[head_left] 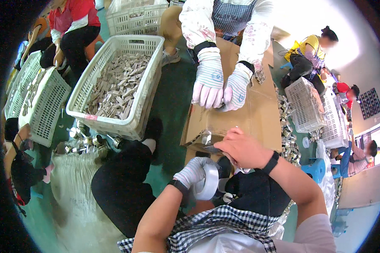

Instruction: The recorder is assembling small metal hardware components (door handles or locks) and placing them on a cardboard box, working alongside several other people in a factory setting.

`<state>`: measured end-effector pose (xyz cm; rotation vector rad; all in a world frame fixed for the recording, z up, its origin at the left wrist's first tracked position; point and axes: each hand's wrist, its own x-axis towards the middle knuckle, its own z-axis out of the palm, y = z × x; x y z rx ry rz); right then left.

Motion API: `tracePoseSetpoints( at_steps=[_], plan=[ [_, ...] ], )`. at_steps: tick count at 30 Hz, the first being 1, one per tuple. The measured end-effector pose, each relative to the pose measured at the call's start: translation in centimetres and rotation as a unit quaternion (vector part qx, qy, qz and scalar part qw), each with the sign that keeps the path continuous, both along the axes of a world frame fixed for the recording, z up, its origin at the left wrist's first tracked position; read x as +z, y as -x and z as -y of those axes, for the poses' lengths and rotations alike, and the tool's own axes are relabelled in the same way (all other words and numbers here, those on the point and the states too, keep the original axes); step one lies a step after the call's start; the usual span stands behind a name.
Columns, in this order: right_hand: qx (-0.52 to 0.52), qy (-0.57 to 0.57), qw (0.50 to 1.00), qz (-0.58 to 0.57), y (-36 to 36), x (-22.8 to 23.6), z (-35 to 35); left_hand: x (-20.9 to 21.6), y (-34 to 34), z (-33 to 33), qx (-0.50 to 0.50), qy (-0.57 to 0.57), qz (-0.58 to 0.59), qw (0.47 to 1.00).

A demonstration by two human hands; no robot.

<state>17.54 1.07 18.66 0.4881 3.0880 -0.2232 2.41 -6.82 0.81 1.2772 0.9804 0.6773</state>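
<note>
My left hand (pixel 191 173), in a striped glove, is closed on a roll of clear packing tape (pixel 208 182) above my lap. My bare right hand (pixel 242 148) is at the near edge of a brown cardboard box (pixel 251 120), fingers bent and pressed together. What lies between those fingers is hidden. Shiny tape (pixel 206 138) shows on the box's near edge, beside my right fingertips. Across from me, a co-worker's two gloved hands (pixel 221 86) press down on the top of the cardboard.
Left of the box stands a white plastic crate (pixel 114 120) full of small metal pieces. A woven sack (pixel 78 168) with metal fittings is at the near left. More metal parts (pixel 289 141) lie along the box's right side. Other people work around crates (pixel 304 105) and a blue stool (pixel 314 169).
</note>
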Motion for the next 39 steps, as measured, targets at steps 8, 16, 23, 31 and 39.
tracePoseSetpoints(
  at_steps=[8, 16, 23, 31, 39],
  plan=[
    [-0.183, -0.066, 0.952, -0.236, -3.4, 3.8, 2.9, 1.2, -0.9, -1.0, 0.056, -0.059, 0.108, 0.991],
    [-0.345, 0.286, 0.614, -0.65, -3.0, 3.6, -0.5, 10.2, 2.0, -3.6, 0.108, -0.211, 0.121, 0.964],
    [-0.301, 0.426, 0.478, -0.707, -1.0, 4.6, -1.5, 20.0, 3.9, -5.5, 0.067, 0.047, 0.316, 0.945],
    [-0.293, 0.45, 0.569, -0.622, -1.4, 5.7, 0.5, 21.3, 3.1, -5.7, -0.118, -0.456, 0.017, 0.882],
    [-0.265, 0.472, 0.684, -0.489, -2.1, 6.0, 1.8, 20.9, 2.3, -5.0, -0.171, -0.462, -0.126, 0.861]
  ],
)
